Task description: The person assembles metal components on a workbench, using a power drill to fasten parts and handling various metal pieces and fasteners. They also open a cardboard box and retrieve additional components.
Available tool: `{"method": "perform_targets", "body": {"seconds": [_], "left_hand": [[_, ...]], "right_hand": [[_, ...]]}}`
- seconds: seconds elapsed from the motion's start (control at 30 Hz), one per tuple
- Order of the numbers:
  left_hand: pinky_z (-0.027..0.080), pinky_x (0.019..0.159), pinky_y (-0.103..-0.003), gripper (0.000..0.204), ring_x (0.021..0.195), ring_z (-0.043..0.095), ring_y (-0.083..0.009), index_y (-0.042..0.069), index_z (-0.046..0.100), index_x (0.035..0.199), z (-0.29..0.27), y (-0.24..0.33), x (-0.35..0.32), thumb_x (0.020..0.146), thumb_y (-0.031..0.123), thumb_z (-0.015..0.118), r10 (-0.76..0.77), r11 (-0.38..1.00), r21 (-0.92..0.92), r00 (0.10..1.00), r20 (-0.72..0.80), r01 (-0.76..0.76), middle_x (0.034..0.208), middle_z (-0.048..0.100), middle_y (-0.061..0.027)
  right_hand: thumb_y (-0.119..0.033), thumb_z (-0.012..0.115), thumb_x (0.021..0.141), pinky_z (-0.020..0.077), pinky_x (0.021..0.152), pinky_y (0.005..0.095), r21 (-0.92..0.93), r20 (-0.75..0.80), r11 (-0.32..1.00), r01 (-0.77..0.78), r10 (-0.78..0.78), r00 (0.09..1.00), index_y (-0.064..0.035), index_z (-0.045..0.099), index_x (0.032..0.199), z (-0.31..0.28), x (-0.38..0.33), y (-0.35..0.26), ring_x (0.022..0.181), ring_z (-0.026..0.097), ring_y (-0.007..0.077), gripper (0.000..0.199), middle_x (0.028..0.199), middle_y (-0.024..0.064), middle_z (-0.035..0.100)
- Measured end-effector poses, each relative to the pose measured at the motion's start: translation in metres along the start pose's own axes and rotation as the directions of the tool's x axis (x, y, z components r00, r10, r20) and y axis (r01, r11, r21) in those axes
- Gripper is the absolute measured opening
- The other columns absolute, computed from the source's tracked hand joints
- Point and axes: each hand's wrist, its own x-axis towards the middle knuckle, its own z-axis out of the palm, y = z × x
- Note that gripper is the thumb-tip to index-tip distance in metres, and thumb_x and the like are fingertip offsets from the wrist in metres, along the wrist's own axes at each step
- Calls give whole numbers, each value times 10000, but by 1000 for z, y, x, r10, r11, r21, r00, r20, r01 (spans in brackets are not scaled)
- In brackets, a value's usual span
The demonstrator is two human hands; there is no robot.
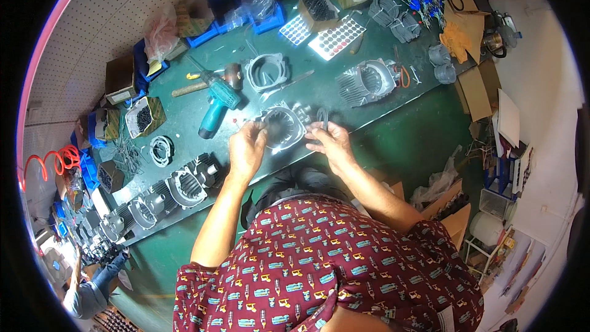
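A grey cast-metal motor housing (299,137) with a round opening lies near the front edge of the green bench. My left hand (247,147) is closed at its left rim, fingertips pinched against the metal. To the right of the housing, my right hand (335,146) is closed around a bundled grey cable (322,117), which sticks up above the fingers. A teal cordless drill (216,107) lies to the left of the housing. Behind it is a grey ring-shaped cover (267,72).
A finned motor housing (369,81) lies to the right, and several more housings (184,185) line the front left edge. A hammer (232,76), sticker sheets (338,38) and parts boxes (318,11) sit farther back. Another person (92,295) is at far left.
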Motion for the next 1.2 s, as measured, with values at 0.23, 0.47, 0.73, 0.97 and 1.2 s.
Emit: {"method": "perform_targets", "body": {"seconds": [0.23,0.47,0.73,0.97,1.2], "left_hand": [[549,702,-294,144,738,687,-136,-52,666,1044,-2,6,-4,927,32,666,-22,998,53,1000,-5,22,812,724,-106],[531,751,-369,168,803,679,-256,19,697,1030,-3,18,-8,867,58,713,234,889,420,969,-75,-182,896,683,-138],[502,679,-373,221,725,605,-268,33,696,1038,-13,17,-15,823,64,739,188,930,342,973,-134,-133,862,628,-127],[493,640,-307,194,691,595,-179,-9,710,1057,-13,37,-22,868,31,715,235,958,185,970,-68,-219,872,655,-120],[522,878,-322,318,970,674,-210,-58,651,1224,27,74,-15,965,126,654,77,936,-352,968,239,13,1097,713,-163]], "right_hand": [[-95,613,989,613,784,340,0,-2,1000,-3,3,1000,-7,637,1122,0,1,2,981,693,204,161,1131,127,689],[-104,611,992,612,783,338,-17,-8,1000,-4,3,1000,-5,636,1125,1,0,-1,977,692,204,168,1135,128,689],[-139,579,1009,615,775,352,-5,-47,1000,9,-9,999,16,625,1130,-1,-11,-8,1022,697,238,202,1149,158,688],[-167,492,1048,636,794,401,187,-15,968,166,-166,986,61,595,1195,-26,-48,-35,1100,680,312,291,1222,211,656],[-130,527,1037,640,828,400,376,140,925,64,-124,982,51,586,1259,-31,-80,-69,1200,633,355,293,1296,221,628]]}}
